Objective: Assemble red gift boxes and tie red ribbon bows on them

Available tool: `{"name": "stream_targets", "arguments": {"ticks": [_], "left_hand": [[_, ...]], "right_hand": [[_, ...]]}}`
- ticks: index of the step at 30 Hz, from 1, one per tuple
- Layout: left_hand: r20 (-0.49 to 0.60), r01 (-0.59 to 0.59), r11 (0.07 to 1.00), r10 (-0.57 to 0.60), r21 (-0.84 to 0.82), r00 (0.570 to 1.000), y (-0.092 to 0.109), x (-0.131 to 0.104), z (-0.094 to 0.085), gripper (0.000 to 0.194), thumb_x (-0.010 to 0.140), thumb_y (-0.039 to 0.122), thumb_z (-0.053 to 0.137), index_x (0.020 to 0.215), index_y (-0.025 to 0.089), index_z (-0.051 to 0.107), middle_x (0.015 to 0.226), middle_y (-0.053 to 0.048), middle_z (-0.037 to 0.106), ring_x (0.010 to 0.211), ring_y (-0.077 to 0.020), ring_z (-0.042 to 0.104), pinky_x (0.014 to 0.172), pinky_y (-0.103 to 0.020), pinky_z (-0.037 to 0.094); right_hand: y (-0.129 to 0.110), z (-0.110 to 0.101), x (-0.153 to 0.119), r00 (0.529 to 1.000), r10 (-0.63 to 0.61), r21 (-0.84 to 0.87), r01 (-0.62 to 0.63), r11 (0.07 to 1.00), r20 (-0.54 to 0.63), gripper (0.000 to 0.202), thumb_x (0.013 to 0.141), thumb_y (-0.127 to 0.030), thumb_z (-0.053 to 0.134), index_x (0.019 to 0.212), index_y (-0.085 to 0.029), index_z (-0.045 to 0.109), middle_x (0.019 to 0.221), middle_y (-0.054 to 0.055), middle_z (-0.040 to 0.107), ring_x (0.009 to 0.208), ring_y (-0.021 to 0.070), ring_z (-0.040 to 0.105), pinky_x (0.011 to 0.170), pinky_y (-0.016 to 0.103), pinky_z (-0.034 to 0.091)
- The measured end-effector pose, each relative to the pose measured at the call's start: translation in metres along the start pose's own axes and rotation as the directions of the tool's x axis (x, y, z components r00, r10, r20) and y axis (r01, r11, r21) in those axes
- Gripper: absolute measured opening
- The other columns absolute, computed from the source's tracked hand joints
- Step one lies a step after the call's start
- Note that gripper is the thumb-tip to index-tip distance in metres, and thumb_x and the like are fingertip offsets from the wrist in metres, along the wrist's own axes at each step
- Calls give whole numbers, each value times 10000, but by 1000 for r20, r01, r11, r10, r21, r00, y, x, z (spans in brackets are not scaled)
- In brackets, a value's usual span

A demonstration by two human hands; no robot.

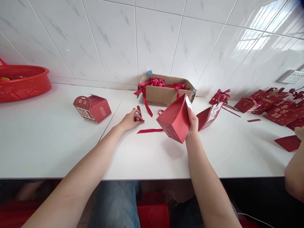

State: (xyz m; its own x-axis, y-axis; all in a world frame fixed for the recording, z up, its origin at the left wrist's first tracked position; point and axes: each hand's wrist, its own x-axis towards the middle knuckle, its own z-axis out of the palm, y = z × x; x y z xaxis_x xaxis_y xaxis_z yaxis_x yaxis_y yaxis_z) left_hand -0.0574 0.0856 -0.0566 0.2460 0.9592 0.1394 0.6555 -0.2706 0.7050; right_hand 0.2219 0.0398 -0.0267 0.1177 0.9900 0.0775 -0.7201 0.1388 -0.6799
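My right hand (193, 124) grips a red paper gift box (174, 122) by its far side, held tilted above the table. Its plain red faces are turned toward me, and the fingers behind it are hidden. On the tabletop, my left hand (130, 120) has its fingers closed on small dark red strips (139, 111) with rounded ends. Beside that hand lies a flat red ribbon (150, 130), its right end passing behind the box. A small ribbon loop (160, 111) rests just beyond the held box.
A cardboard carton (158, 95) of red ribbons stands against the tiled wall. Another red box (92, 109) sits at left, near a red plastic basket (26, 83). To the right are an open red box (210, 117), decorated boxes (251, 104) and another person's arm (295, 171).
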Motion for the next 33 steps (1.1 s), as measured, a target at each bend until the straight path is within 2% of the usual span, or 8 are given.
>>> {"name": "stream_targets", "arguments": {"ticks": [14,17,20,23,26,28,30,33], "left_hand": [[-131,-22,1000,19,-22,991,-7,6,8,629,767,339,625,1334,221,381,893,-52,723,1088,-241,602,927,-379,432],[-155,-25,1000,22,-18,988,-6,5,10,478,792,324,600,1246,222,490,869,-48,725,980,-235,635,896,-371,450],[-233,-71,997,62,-33,970,2,4,7,200,833,293,533,984,201,626,894,-53,718,807,-192,648,876,-352,466],[-420,-171,978,106,-120,901,27,2,-6,160,858,275,496,900,185,621,919,-50,700,774,-160,635,863,-330,484],[-601,-307,910,84,-280,795,74,-7,-24,139,877,266,482,961,195,567,942,-43,654,869,-161,626,827,-299,505],[-533,-343,854,93,-392,841,112,-17,-33,123,895,260,468,967,216,558,917,-27,627,821,-153,629,779,-302,524],[-349,-342,825,191,-449,917,146,-28,-38,92,882,260,522,939,219,582,855,-19,609,778,-154,627,740,-307,532],[-62,-326,805,342,-496,938,177,-32,-35,88,855,256,587,903,195,631,802,-27,598,702,-139,600,660,-284,520]], "right_hand": [[2,2,-2,999,-50,-71,49,996,-16,300,750,-431,679,964,-221,663,919,8,707,826,192,684,806,382,587],[2,0,1,999,-34,-55,35,998,18,313,752,-422,681,991,-221,660,938,6,709,850,192,686,827,385,582],[1,-2,6,1000,-16,-37,16,999,-6,332,725,-389,711,994,-201,657,932,12,713,827,186,692,816,369,586],[1,4,6,980,-120,-87,108,990,-160,368,657,-341,776,956,-167,652,871,28,716,750,187,693,763,365,594],[4,16,0,923,-315,-211,271,939,-221,391,600,-321,821,908,-155,646,821,37,713,721,200,691,712,369,593],[7,23,-6,896,-398,-282,337,898,-197,387,595,-341,822,883,-156,642,812,39,709,722,203,687,680,360,587],[9,29,-12,877,-457,-346,387,855,-148,361,614,-365,808,860,-165,634,793,27,699,717,189,675,655,334,573],[10,32,-18,839,-543,-469,471,747,-23,276,664,-370,773,781,-182,608,706,-12,650,657,139,621,616,273,527]]}}
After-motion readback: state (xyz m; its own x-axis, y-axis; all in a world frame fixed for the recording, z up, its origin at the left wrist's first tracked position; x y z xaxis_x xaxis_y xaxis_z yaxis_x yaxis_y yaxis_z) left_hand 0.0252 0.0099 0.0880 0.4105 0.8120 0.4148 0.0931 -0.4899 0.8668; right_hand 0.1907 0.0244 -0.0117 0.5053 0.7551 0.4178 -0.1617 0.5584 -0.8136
